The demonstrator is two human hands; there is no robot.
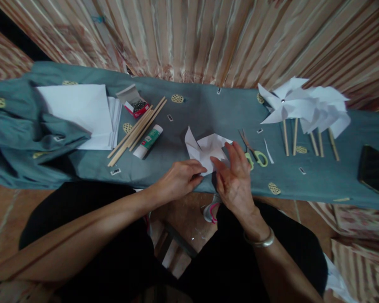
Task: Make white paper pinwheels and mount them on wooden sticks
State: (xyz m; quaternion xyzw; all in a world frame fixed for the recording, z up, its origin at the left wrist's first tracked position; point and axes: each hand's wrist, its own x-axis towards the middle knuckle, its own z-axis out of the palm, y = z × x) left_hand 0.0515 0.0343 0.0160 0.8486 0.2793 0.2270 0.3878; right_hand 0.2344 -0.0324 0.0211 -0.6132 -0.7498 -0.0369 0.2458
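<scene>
A white paper pinwheel [206, 152], without a stick, lies near the front edge of the cloth-covered table, its blades partly folded up. At its lower left corner, my left hand [180, 179] pinches the paper between thumb and fingers. My right hand [235, 179], with a bangle at the wrist, holds the right side of the paper; its fingertips rest on a blade and near the middle. Just right of the paper lie scissors [254, 152] with green handles, half open, beside a thin paper strip [268, 150].
Left stand a glue stick [148, 142], several wooden sticks [137, 131], an opened small red box [133, 101] and stacked white paper [78, 111]. Finished pinwheels [303, 105] on sticks overlap at the right, near a dark phone [372, 169]. A striped curtain [189, 38] hangs behind the table.
</scene>
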